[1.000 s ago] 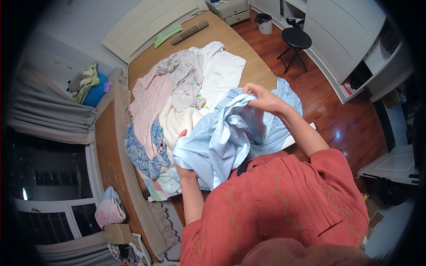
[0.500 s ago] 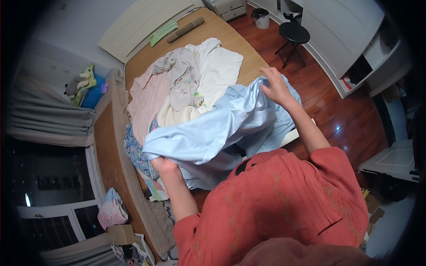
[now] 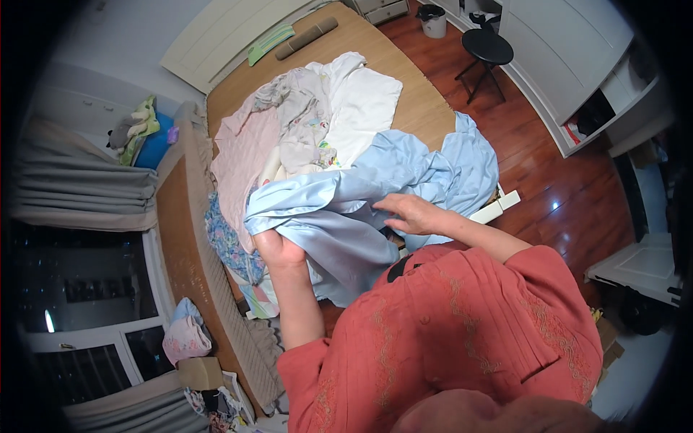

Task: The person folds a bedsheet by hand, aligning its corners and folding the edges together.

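Note:
A large light blue cloth (image 3: 354,191) with a smooth sheen lies across the near end of the bed (image 3: 390,58). My left hand (image 3: 280,249) is closed under its left edge and lifts it, so that folds hang down toward my body. Over the middle of the cloth is my right hand (image 3: 411,214), fingers apart and pointing left, close against the fabric. To its right, the rest of the cloth lies bunched at the bed's right corner. Beyond are a white cloth (image 3: 364,101), a grey patterned cloth (image 3: 307,137) and a pink cloth (image 3: 242,148), all rumpled.
A blue floral cloth (image 3: 224,234) hangs at the bed's left side. Toward the headboard lie a brown roll (image 3: 307,39) and a green striped item (image 3: 271,45). A black stool (image 3: 487,47) and a bin (image 3: 433,23) stand right of the bed, near a white wardrobe (image 3: 563,58).
My right hand has let go of the cloth's right part and moved left and nearer to me. That part has dropped onto the bed corner. My left hand keeps its hold, slightly higher.

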Action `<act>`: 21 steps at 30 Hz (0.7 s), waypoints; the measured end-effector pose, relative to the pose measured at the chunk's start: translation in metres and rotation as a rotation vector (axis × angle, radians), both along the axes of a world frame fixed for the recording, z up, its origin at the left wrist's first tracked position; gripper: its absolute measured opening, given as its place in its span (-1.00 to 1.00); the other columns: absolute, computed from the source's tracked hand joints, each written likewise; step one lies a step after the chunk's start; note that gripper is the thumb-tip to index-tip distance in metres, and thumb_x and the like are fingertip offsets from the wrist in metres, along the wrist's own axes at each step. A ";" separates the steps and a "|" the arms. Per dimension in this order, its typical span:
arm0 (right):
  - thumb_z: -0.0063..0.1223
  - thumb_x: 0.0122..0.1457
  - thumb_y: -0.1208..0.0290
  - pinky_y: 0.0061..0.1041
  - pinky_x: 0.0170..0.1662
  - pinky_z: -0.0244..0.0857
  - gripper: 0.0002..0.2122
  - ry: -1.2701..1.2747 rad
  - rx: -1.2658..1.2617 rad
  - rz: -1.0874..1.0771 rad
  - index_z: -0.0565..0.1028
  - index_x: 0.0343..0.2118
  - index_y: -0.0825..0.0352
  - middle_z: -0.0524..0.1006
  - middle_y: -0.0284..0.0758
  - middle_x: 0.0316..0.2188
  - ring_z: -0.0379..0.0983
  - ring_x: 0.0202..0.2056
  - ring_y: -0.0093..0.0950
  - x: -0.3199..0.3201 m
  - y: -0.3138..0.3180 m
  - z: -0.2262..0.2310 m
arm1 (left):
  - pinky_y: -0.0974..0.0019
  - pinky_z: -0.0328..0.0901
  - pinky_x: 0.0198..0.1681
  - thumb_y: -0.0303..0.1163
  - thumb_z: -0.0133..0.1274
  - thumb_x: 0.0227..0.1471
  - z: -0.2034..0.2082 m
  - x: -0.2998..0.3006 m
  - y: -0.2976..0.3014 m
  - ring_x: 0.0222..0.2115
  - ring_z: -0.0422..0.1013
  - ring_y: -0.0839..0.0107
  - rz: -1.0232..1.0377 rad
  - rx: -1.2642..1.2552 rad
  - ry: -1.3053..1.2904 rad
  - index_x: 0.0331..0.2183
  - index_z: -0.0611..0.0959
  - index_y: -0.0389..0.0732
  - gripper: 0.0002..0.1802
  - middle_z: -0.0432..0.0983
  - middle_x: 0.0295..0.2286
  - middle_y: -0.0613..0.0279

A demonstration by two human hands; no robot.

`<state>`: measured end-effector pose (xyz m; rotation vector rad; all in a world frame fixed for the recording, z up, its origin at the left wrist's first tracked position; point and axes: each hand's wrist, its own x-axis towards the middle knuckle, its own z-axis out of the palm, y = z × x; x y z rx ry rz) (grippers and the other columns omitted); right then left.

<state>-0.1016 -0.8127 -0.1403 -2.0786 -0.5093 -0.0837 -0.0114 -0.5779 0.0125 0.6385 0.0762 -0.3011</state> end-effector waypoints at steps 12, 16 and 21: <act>0.16 -0.05 0.38 -0.20 -0.26 0.27 -0.69 -0.088 0.105 -0.371 0.35 -0.28 0.39 0.39 -0.10 -0.40 0.36 -0.34 -0.06 0.033 0.035 -0.022 | 0.15 0.28 0.01 -0.29 -0.16 0.17 0.006 -0.034 -0.010 -0.13 0.40 0.23 0.015 0.099 0.021 -0.02 0.44 -0.30 -0.61 0.46 -0.12 0.08; 0.00 -0.05 0.48 -0.25 -0.22 0.28 -0.80 0.033 0.274 0.003 0.44 -0.34 0.42 0.46 -0.07 -0.38 0.40 -0.31 -0.10 0.033 0.047 -0.030 | 0.14 0.28 0.01 -0.30 -0.16 0.18 -0.002 -0.032 -0.005 -0.13 0.40 0.22 -0.021 0.030 0.021 -0.01 0.44 -0.30 -0.61 0.47 -0.13 0.08; -0.15 0.09 0.50 -0.60 -0.30 0.24 -0.82 0.184 0.592 -0.119 0.48 -0.28 0.37 0.47 -0.34 -0.46 0.33 -0.39 -0.61 0.027 0.024 -0.017 | 0.14 0.27 0.02 -0.33 -0.17 0.18 -0.009 -0.026 0.000 -0.14 0.41 0.23 -0.022 0.061 -0.019 -0.02 0.45 -0.29 -0.62 0.47 -0.13 0.10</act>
